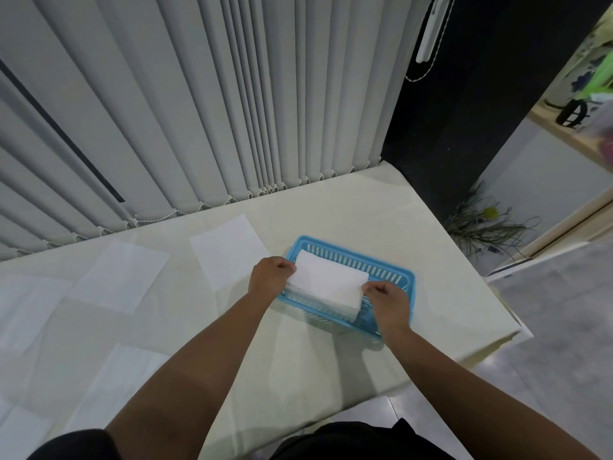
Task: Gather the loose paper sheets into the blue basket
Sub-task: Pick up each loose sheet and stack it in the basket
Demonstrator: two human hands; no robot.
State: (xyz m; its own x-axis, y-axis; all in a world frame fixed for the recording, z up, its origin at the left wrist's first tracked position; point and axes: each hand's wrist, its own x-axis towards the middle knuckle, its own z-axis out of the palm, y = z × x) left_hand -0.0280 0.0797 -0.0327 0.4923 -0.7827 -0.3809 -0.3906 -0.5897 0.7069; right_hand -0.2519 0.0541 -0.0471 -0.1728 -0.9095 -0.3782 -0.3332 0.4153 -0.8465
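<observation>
A blue slotted basket (pixel 394 272) stands on the cream tablecloth right of centre. A folded white paper sheet (pixel 326 283) lies over its opening, on top of other paper inside. My left hand (pixel 270 277) pinches the sheet's left edge, and my right hand (pixel 388 302) pinches its right corner above the basket's near side. Loose white sheets rest flat on the table: one (pixel 229 250) just left of the basket, one (pixel 121 277) farther left, one (pixel 122 380) near the front, and others at the far left edge (pixel 23 313).
The table (pixel 381 207) ends close to the right of the basket and at the front. Vertical blinds (pixel 199 111) hang along its far edge. A dark wall (pixel 447 127) and floor plants (pixel 481 224) are to the right.
</observation>
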